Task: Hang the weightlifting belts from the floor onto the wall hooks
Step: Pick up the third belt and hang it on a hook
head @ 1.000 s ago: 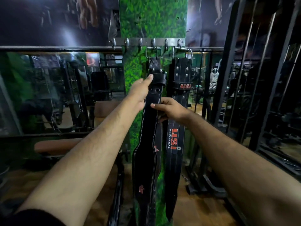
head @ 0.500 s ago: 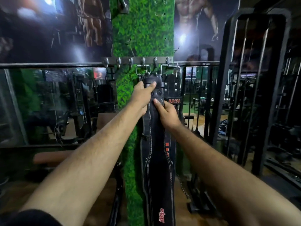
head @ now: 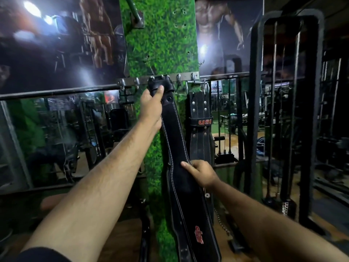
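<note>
Green artificial-grass panel runs floor to ceiling at centre, flanked by dark bodybuilding posters above and mirrored glass below. Black steel machine frame stands at right, well apart from the panel. Wooden floor shows at the bottom.

Metal hook rail is fixed horizontally across the panel, several hooks along it.

Black leather belt with white stitching hangs long and slightly tilted down the front of the panel, its top end bunched up against the rail near the middle hooks. Whether the buckle end is actually over a hook cannot be told; the hand and folded strap cover that spot. A red logo sits low on the belt.

Second black belt marked USI hangs upright just to the right, its buckle caught on a hook at the right end of the rail. The two belts are close, overlapping lower down.

Left hand is raised, fingers wrapped round the top end of the stitched belt, thumb pressed on its front, right at the rail.

Right hand is lower, at the belt's widening mid-section, fingers curled round its right edge, index finger laid on the face.

Dark sleeve edge shows at the bottom left.
</note>
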Available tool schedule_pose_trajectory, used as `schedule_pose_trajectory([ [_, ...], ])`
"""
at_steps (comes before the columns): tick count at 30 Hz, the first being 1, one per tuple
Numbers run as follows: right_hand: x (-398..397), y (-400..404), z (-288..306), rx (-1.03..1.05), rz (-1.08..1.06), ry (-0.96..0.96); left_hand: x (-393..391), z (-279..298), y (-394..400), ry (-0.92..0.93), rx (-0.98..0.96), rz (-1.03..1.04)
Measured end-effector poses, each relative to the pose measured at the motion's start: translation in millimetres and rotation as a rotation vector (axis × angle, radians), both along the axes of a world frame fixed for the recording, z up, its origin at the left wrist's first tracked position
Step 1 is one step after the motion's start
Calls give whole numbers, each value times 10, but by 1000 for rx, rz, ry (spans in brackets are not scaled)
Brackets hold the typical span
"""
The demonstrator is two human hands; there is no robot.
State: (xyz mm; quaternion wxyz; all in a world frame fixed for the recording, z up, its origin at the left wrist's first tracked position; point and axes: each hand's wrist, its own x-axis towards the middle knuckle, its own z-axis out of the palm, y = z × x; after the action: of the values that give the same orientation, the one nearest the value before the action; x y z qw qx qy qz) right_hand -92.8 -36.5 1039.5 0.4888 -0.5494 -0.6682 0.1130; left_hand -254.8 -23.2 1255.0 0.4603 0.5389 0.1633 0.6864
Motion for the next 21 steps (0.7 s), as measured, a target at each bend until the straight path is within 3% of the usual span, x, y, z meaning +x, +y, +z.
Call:
schedule_pose_trajectory([
  [2, -151, -63, 290, 37, 52, 73, 0, 14, -43, 15, 15, 15],
  [5, -479, -72, 904, 235, 157, 343, 77, -61, -80, 44, 29, 22],
  [7, -600, 4, 1152, 326, 125, 375, 86, -83, -50, 34, 11, 5],
  [13, -668, 316, 550, 278, 167, 477, -21, 83, 95, 3, 22, 26],
  [16, -676, 286, 202, 172, 159, 402, -90, 57, 111, 26, 3, 73],
  [21, -455, 184, -198, -118, 112, 90, -244, 28, 67, 64, 0, 113],
])
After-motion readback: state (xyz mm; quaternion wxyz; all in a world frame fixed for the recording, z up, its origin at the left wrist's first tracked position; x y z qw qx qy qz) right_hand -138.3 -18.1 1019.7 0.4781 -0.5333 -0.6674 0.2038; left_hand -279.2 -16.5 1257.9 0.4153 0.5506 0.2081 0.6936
